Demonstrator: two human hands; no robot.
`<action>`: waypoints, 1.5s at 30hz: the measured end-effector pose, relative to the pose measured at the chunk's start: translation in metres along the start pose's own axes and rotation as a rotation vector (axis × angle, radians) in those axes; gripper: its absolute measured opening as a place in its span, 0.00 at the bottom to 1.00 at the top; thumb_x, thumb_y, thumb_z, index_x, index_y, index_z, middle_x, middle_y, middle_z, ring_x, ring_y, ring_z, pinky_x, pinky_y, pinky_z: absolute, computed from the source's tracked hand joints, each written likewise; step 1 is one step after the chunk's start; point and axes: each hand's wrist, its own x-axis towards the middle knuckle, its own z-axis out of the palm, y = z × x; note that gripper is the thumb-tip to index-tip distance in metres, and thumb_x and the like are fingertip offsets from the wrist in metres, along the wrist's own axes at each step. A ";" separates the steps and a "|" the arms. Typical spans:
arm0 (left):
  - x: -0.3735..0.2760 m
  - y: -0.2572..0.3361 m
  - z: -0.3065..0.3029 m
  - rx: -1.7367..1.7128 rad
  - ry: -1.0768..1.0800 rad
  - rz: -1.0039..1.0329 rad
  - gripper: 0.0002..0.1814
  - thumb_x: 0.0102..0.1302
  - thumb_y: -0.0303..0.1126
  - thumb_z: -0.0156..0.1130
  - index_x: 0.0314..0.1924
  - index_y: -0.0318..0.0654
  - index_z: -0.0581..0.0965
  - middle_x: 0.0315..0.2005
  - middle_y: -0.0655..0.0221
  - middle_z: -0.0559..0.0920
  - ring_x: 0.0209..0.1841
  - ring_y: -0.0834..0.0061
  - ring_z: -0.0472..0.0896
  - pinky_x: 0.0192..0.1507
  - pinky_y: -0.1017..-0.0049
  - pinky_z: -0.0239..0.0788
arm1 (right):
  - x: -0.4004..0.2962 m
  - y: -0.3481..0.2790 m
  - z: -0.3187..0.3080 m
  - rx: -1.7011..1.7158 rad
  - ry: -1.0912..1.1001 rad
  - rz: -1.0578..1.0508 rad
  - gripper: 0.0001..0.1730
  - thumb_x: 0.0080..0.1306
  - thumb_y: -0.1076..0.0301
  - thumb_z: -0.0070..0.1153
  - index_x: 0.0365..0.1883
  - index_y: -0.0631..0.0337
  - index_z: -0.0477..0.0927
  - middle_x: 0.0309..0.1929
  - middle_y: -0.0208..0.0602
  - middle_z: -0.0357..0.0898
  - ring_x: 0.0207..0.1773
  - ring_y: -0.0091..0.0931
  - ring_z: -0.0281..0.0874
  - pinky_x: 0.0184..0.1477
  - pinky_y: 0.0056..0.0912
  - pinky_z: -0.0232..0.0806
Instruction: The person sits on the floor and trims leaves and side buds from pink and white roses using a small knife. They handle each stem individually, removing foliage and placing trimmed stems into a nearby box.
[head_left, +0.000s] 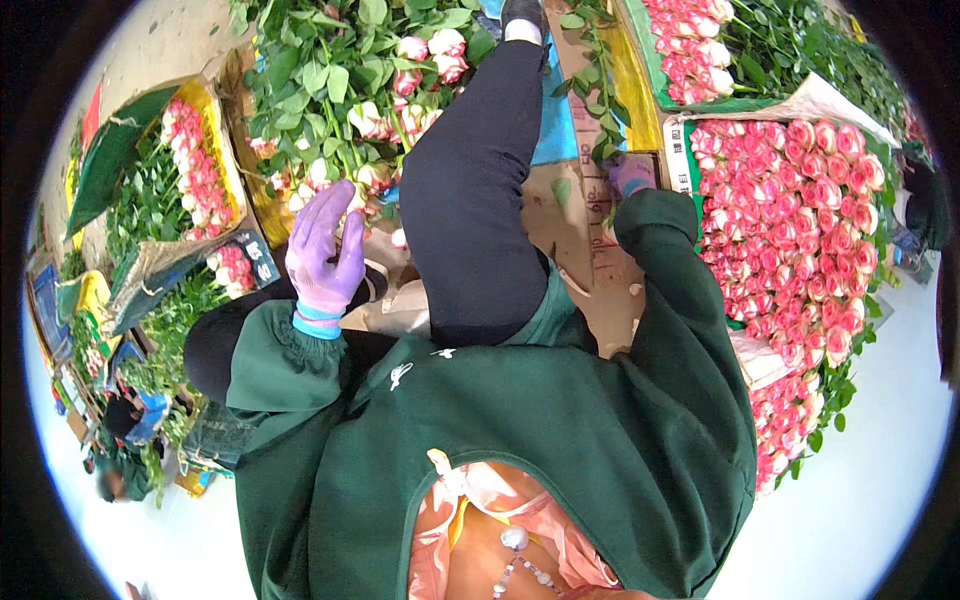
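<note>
My left hand (324, 251), in a purple glove with a light blue cuff, is raised with its fingers up and thumb apart, holding nothing. Just beyond it lies a heap of leafy pink-and-white roses (367, 120). My right hand (630, 176), also gloved in purple, is at a board with handwritten marks (592, 247). A leafy rose stem (600, 90) runs up from that hand; the fingers are partly hidden, and whether they grip the stem is unclear. My bent leg in dark trousers lies between the hands.
Wrapped bunches of pink-and-white roses (795, 232) are stacked at the right, with another bunch (690, 52) above. At the left stand more wrapped rose bunches (195, 172). A blue sheet (555, 120) and a yellow strip (637, 90) lie ahead. A co-worker (124, 472) is at the far lower left.
</note>
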 end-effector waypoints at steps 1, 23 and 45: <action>-0.002 -0.001 0.000 -0.010 0.001 -0.001 0.14 0.56 0.23 0.59 0.44 0.33 0.76 0.41 0.57 0.80 0.44 0.59 0.78 0.49 0.66 0.68 | 0.004 -0.005 -0.001 -0.023 -0.012 -0.030 0.30 0.59 0.41 0.47 0.51 0.51 0.75 0.49 0.48 0.75 0.50 0.44 0.73 0.52 0.43 0.65; 0.008 0.038 -0.016 -0.674 0.269 -0.189 0.13 0.62 0.31 0.55 0.44 0.34 0.77 0.38 0.60 0.81 0.40 0.70 0.79 0.44 0.75 0.70 | -0.167 -0.084 -0.159 0.483 0.194 -0.841 0.17 0.61 0.66 0.52 0.47 0.65 0.74 0.46 0.44 0.75 0.44 0.30 0.73 0.47 0.32 0.67; -0.229 -0.260 -0.152 -0.614 1.242 -0.969 0.07 0.65 0.25 0.49 0.40 0.30 0.73 0.31 0.63 0.81 0.31 0.80 0.76 0.31 0.83 0.65 | -0.271 -0.423 -0.177 0.678 -0.122 -0.906 0.24 0.69 0.58 0.43 0.59 0.62 0.64 0.40 0.33 0.78 0.28 0.16 0.73 0.29 0.13 0.63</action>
